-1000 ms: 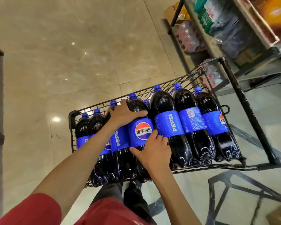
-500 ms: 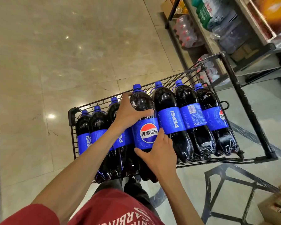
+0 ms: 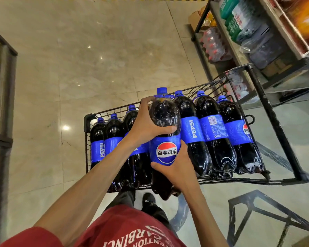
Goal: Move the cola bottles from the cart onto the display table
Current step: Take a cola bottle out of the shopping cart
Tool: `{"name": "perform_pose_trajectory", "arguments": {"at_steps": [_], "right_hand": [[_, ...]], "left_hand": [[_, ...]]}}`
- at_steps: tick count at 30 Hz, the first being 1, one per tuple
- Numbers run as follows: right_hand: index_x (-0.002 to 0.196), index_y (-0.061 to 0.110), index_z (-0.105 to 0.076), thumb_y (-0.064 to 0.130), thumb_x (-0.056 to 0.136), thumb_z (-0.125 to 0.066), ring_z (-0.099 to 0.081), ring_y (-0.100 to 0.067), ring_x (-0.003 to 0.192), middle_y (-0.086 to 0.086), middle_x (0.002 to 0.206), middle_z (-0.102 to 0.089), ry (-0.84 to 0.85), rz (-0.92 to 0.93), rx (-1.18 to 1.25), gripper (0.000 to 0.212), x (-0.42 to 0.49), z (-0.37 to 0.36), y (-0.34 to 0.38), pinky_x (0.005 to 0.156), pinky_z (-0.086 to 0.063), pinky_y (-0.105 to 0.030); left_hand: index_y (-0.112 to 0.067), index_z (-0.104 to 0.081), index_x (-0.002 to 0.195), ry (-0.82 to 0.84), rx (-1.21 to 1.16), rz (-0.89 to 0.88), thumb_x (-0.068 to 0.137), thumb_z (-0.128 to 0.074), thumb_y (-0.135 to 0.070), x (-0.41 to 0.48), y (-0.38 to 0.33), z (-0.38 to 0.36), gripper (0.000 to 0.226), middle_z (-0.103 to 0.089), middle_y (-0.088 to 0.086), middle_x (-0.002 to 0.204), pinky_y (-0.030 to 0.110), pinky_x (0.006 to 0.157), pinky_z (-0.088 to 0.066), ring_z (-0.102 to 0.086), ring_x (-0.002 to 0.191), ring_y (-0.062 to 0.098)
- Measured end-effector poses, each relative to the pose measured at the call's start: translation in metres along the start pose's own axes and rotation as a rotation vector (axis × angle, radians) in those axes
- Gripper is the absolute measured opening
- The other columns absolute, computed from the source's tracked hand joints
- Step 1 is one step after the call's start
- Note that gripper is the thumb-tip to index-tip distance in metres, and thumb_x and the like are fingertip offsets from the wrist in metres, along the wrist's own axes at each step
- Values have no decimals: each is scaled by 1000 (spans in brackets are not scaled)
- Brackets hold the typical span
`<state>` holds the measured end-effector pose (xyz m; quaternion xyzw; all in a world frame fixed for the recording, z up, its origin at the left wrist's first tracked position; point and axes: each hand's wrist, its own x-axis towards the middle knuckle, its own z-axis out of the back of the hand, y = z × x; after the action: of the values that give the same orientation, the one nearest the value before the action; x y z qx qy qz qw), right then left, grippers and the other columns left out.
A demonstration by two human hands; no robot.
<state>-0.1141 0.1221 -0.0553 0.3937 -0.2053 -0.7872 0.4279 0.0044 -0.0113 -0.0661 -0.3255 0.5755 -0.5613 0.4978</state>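
The fingers (image 3: 147, 101) of the left hand (image 3: 146, 125) curl over the dark shoulder of one bottle (image 3: 165, 152), thumb across its front just above the blue label. The right hand (image 3: 177, 168) cups the label from below and from the right, thumb under the round logo. So both hands are wrapped tight on this one bottle and hold nothing else. It stands higher than its neighbours, cap above theirs, with its base hanging past the near edge of the cart (image 3: 86, 120). Six more bottles (image 3: 212, 129) lie side by side in the cart, three to each side of the gap. To my eye this is the lift-out step, early in the job, with most of the load yet to go. Next the person will need to bring the heavy bottle clear of the wire rim, keep a hand under its weight, and turn toward the tabletop. A glass pane (image 3: 284, 175) on a dark frame sits low to the right; whether that is the tabletop I cannot tell. A stocked shelf (image 3: 257, 41) stands beyond the cart, on a glossy tiled floor (image 3: 96, 59).
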Motion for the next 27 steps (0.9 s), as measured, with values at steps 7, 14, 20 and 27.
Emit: {"name": "perform_pose_trajectory", "arguments": {"at_steps": [7, 14, 20, 27], "right_hand": [[136, 33, -44, 58, 41, -87, -63, -9, 107, 11, 126, -59, -85, 106, 28, 107, -9, 4, -9, 91, -55, -34], [125, 42, -44, 48, 49, -93, -62, 4, 97, 17, 120, -61, 8, 277, 81, 91, -21, 23, -3, 79, -47, -11], [120, 49, -40, 48, 49, -93, -60, 8, 96, 20, 119, -61, 135, 437, 77, 90, -43, 28, 7, 72, -40, -4], [108, 65, -39, 48, 44, -93, -60, 14, 95, 29, 107, -62, 324, 563, 119, 85, -75, 3, 24, 83, -52, -19]], "left_hand": [[-29, -34, 138, -62, 46, -80, 56, -99, -21, -23, -17, -3, 106, -51, -6, 131, 36, 102, -52, -59, 117, 5], [-31, -37, 140, -242, 63, -176, 48, -92, -45, -63, -45, 1, 108, -49, 2, 142, 39, 101, -54, -58, 124, 13], [-31, -43, 141, -447, 29, -234, 60, -95, -26, -120, -61, 14, 97, -53, -11, 136, 35, 97, -55, -62, 119, 14], [-26, -32, 150, -592, 16, -240, 64, -91, -32, -197, -65, 42, 104, -43, -6, 147, 31, 101, -52, -55, 129, 7]]}}
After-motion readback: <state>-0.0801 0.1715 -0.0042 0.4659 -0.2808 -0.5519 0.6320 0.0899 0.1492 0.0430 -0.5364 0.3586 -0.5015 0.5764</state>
